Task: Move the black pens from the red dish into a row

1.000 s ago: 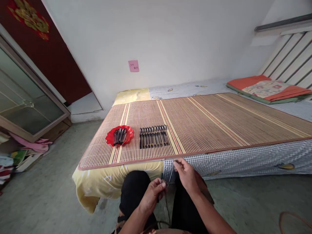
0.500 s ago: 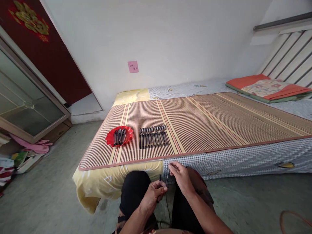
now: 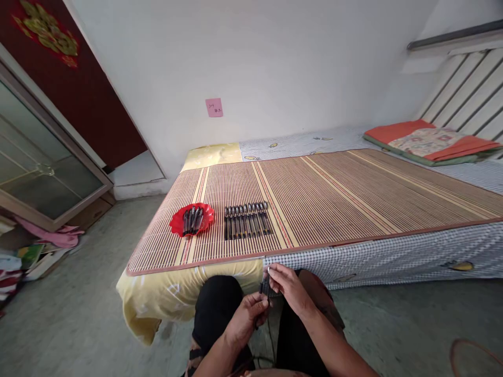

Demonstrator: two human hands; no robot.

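My left hand (image 3: 248, 310) is closed around a dark pen (image 3: 261, 288), whose black end sticks up above the fingers. My right hand (image 3: 288, 287) pinches the top of a thin, dark pen part (image 3: 268, 280) with a pale tip. Its lower end reaches down to the left fingertips; whether they grip it too is hard to make out. Both hands are over my lap, just in front of the bed's edge. Several pens (image 3: 247, 220) lie side by side in a row on the woven mat, and several more (image 3: 193, 220) rest in a red scalloped dish (image 3: 175, 225).
A striped bamboo mat (image 3: 334, 199) covers much of the bed. Yellow cloth (image 3: 157, 290) and checked cloth (image 3: 377, 262) hang over its front edge. A folded orange quilt (image 3: 416, 131) lies at the right. To the left stands a glass-fronted cabinet (image 3: 47, 173).
The thin part in my right hand has come closer to the pen in my left hand and stands nearly parallel to it. The row of pens and the dish stay as they were.
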